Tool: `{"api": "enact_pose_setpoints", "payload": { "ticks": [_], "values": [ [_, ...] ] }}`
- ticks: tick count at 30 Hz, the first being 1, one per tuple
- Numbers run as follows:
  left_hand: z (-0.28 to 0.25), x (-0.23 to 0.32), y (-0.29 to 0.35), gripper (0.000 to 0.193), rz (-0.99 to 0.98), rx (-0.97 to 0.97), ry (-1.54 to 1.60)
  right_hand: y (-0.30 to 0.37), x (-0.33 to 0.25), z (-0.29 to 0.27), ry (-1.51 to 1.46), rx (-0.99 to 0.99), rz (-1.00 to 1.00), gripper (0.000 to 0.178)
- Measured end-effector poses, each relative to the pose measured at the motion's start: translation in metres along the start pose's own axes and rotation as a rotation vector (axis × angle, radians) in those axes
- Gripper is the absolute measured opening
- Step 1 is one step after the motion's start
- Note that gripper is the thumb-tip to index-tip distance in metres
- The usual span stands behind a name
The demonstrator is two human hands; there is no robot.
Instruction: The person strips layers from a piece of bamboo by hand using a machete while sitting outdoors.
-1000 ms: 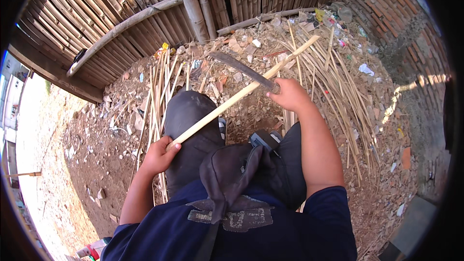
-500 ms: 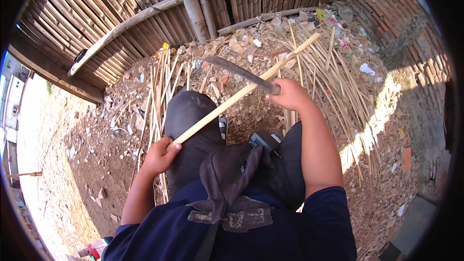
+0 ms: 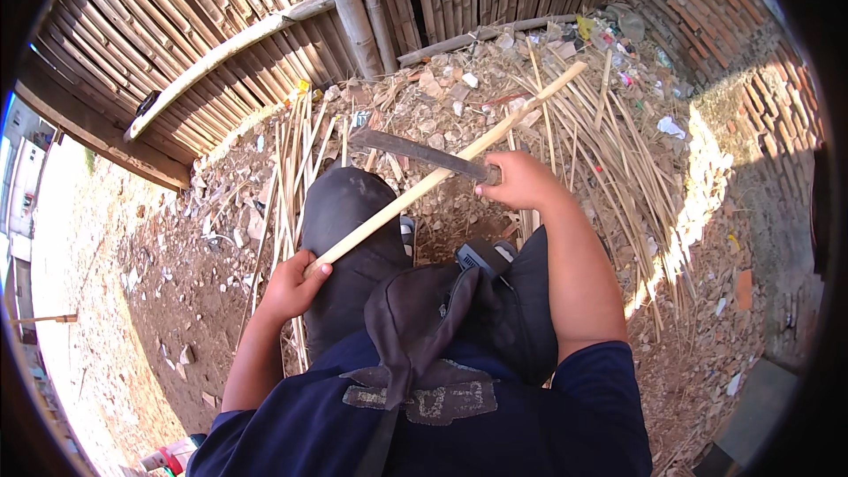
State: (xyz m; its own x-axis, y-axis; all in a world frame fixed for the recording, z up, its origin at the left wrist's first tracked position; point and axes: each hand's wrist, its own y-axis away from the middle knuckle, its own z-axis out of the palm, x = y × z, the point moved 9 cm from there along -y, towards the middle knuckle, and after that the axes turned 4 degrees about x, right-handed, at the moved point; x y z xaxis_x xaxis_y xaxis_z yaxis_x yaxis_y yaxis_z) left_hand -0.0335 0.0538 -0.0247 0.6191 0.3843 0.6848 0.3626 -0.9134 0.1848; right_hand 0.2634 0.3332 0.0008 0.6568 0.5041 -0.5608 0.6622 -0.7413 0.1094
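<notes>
My left hand (image 3: 296, 286) is closed round the near end of a long pale split bamboo stick (image 3: 378, 219), which slants away up to the right across my left knee. In my right hand (image 3: 521, 181) is the handle of a machete (image 3: 415, 152) with a dark, worn blade. The blade crosses over the stick just left of my right hand, its tip pointing left beyond my knee. Whether the edge touches the stick I cannot tell.
Thin bamboo strips (image 3: 609, 181) lie in a heap on the right, and more strips (image 3: 287, 168) lie by my left leg. Rubble and litter cover the ground (image 3: 203, 256). A bamboo fence (image 3: 477, 4) stands ahead, a brick wall (image 3: 724, 18) at the right.
My right hand has moved slightly left and nearer to me, bringing the machete lower along the stick. Its tip has swung left and down. The left hand and stick stay almost still.
</notes>
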Motion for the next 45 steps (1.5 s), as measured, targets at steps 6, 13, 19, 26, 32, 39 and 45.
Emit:
{"api": "enact_pose_setpoints", "payload": {
  "ticks": [6, 13, 19, 26, 32, 39, 45],
  "values": [
    [0.000, 0.001, 0.001, 0.040, -0.021, -0.008, 0.018, 0.000, 0.040, -0.018, -0.028, 0.056, 0.240, 0.042],
    [-0.001, 0.004, 0.001, 0.041, -0.006, 0.006, -0.014, 0.000, 0.027, -0.013, 0.081, 0.091, 0.179, 0.049],
    [0.000, -0.001, 0.000, 0.041, -0.012, 0.003, -0.021, 0.000, 0.005, 0.000, 0.120, 0.054, -0.009, 0.042],
    [0.000, 0.000, 0.001, 0.042, -0.022, 0.002, -0.013, -0.001, 0.038, -0.013, -0.015, 0.061, 0.135, 0.042],
    [-0.002, 0.006, 0.002, 0.042, -0.023, 0.003, -0.040, -0.002, 0.041, -0.017, 0.035, 0.085, 0.190, 0.043],
    [-0.002, 0.005, 0.002, 0.042, -0.006, 0.015, -0.047, -0.001, 0.025, -0.013, 0.055, 0.083, 0.132, 0.042],
    [-0.002, 0.005, 0.001, 0.043, -0.006, 0.015, -0.063, -0.002, 0.029, -0.010, 0.048, 0.090, 0.093, 0.042]
  ]
}}
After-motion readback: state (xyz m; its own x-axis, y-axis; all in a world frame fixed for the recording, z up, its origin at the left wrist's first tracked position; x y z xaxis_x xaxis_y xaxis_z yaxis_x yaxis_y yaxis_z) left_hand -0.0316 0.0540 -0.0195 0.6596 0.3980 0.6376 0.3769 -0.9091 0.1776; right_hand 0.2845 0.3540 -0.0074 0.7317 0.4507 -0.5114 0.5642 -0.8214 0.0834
